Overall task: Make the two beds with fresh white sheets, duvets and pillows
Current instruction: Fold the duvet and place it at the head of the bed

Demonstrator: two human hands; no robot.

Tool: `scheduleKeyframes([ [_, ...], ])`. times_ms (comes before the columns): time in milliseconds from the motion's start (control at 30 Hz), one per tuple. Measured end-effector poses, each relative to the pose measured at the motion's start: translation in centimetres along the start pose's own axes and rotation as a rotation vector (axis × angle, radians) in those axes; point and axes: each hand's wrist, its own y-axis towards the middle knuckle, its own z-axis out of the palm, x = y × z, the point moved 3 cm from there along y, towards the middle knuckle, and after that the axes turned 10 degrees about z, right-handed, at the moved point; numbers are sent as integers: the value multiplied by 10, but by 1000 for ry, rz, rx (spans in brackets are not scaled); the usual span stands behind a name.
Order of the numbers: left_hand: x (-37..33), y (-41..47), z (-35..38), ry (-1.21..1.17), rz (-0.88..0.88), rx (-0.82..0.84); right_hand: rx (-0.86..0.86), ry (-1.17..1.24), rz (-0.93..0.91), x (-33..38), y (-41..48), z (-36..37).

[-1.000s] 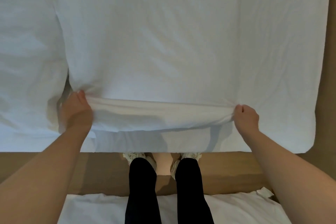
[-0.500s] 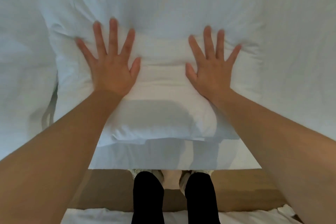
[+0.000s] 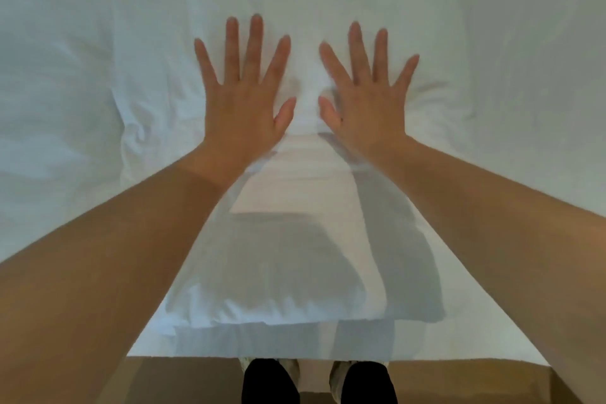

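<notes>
White bedding fills nearly the whole head view: the bed (image 3: 511,43) runs off the top and both sides, and its near edge ends above a brown floor (image 3: 459,380), where the person's dark legs (image 3: 269,384) stand close against it.

A pillow (image 3: 305,272) lies on the sheet right in front of the person, its near end just short of the bed's edge. The left hand (image 3: 244,102) and right hand (image 3: 367,102) lie flat on its far part, near each other but not touching. Their fingers are straight and fanned wide, gripping nothing. Creases spread outward from under the palms, so I take this as pressing the filling down and smoothing the case. A second pillow (image 3: 59,92), rumpled, sits just beside on the left.

This bed looks close to made. No other bed or duvet is identifiable.
</notes>
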Motion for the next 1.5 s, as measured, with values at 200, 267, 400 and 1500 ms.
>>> scheduleKeyframes([
  [200, 41, -2, 54, 59, -9, 125, 26, -27, 162, -37, 10, 49],
  [267, 60, -26, 70, 96, -94, 173, 73, -28, 273, -66, 0, 67],
  [400, 62, -60, 70, 110, -310, 255, 178, -10, 396, -85, -25, 69],
  [1500, 235, -110, 73, 175, -83, 356, 242, -599, -174, 226, 22, 18],
])
